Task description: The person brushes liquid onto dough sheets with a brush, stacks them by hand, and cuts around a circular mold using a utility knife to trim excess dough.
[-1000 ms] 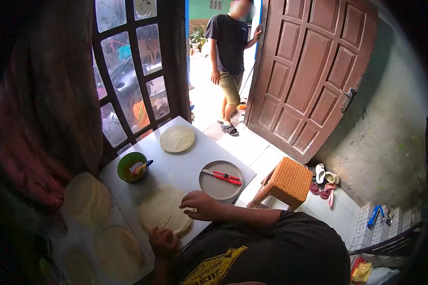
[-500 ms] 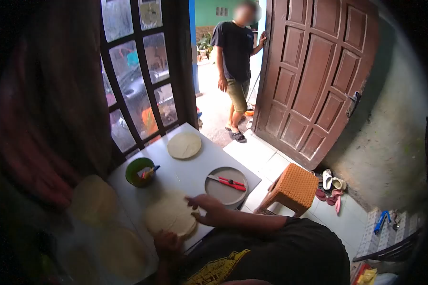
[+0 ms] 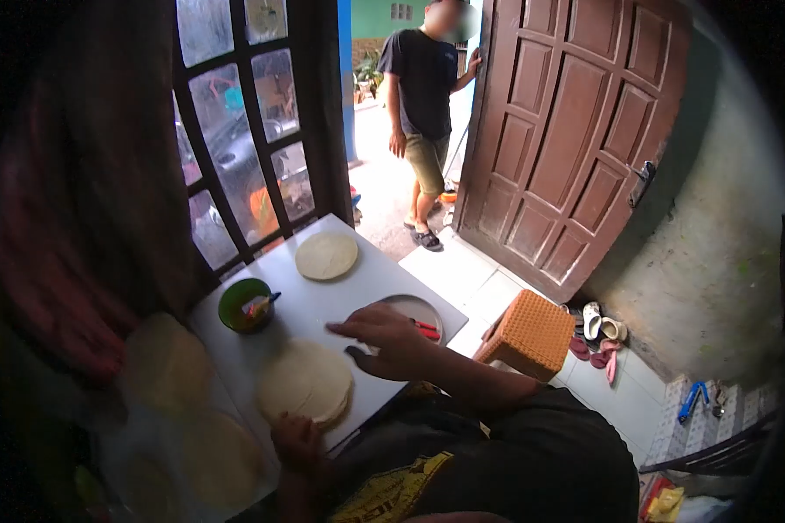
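Observation:
A stack of round, pale flat sheets [image 3: 305,383] lies on the white table [image 3: 314,305] in front of me. At its near edge is my left hand [image 3: 298,438], fingers bent against the stack; whether they grip a sheet is unclear. My right hand [image 3: 382,342] hovers right of the stack, fingers stretched and thumb apart, holding nothing. Behind it a grey round plate [image 3: 410,307] is partly hidden, with a red cutter [image 3: 426,329] on it. A green bowl [image 3: 245,305] with a brush in it stands at the back left, and another round sheet [image 3: 326,255] lies at the far end.
More round sheets [image 3: 167,362] are at the left, dim and blurred. A woven orange stool [image 3: 532,336] stands right of the table. Shoes [image 3: 597,336] lie by the wall. A person [image 3: 423,96] stands in the doorway, one hand at the open brown door [image 3: 567,131].
My right hand has lifted off the stack's right edge and moved up and right, its fingers now stretched, covering part of the plate. My left hand stays at the near edge. The view shifted slightly.

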Tool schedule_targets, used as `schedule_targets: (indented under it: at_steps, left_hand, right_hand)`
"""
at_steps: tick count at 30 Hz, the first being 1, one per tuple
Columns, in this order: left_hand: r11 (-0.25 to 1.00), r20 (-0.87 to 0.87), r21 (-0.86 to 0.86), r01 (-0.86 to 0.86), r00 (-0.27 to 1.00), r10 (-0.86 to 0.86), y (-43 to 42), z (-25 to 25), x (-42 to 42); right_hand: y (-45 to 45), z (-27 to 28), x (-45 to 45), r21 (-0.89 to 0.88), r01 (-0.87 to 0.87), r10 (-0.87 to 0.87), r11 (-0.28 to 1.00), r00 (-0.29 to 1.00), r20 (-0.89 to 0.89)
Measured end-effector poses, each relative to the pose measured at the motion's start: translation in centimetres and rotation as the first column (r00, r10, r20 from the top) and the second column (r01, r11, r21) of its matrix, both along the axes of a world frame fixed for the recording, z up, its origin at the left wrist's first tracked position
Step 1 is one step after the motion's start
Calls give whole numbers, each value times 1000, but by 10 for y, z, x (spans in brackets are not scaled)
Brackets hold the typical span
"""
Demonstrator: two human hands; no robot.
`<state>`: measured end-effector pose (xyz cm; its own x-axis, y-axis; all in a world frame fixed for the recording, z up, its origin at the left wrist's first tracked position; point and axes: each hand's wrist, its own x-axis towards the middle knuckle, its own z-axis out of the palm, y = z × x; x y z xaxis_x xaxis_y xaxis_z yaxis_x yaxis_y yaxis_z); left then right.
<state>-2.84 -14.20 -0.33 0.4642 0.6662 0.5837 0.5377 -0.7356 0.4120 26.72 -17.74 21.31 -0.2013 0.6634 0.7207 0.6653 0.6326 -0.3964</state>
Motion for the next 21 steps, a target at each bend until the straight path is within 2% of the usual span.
schedule_targets:
  at_steps: [2, 4, 6, 7, 9, 12, 16, 18, 21]
  left_hand:
    - [1000, -116, -11, -8, 993, 7, 9, -25, -9]
    - [992, -159, 49, 120, 981, -111, -5, 29, -1]
    - [986, -211, -153, -68, 977, 34, -1, -1, -6]
    - [981, -203, -183, -56, 979, 18, -6, -2, -2]
    - [997, -54, -7, -71, 996, 71, -6, 6, -2]
    - [999, 12, -33, -29, 1000, 29, 2, -6, -9]
    - [994, -78, -99, -42, 996, 34, 5, -8, -11]
    - [994, -2, -106, 9, 1000, -10, 6, -8, -11]
    - [999, 6, -36, -10, 1000, 10, 1, 3, -3]
  right_hand:
    - [18, -43, -4, -309, -99, 138, 946, 984, 109]
    - [26, -85, -16, -363, -102, 153, 926, 982, 113]
    - [23, -116, -28, -449, -168, 235, 878, 967, 98]
    - [21, -127, -33, -463, -187, 264, 866, 958, 109]
    - [20, -147, -46, -505, -184, 280, 843, 953, 120]
    - [23, -171, -56, -421, -158, 260, 893, 945, 198]
    - [36, -190, -60, -393, -189, 302, 900, 920, 250]
    - [41, -196, -62, -386, -198, 310, 901, 917, 253]
    - [45, -201, -64, -410, -187, 320, 893, 903, 285]
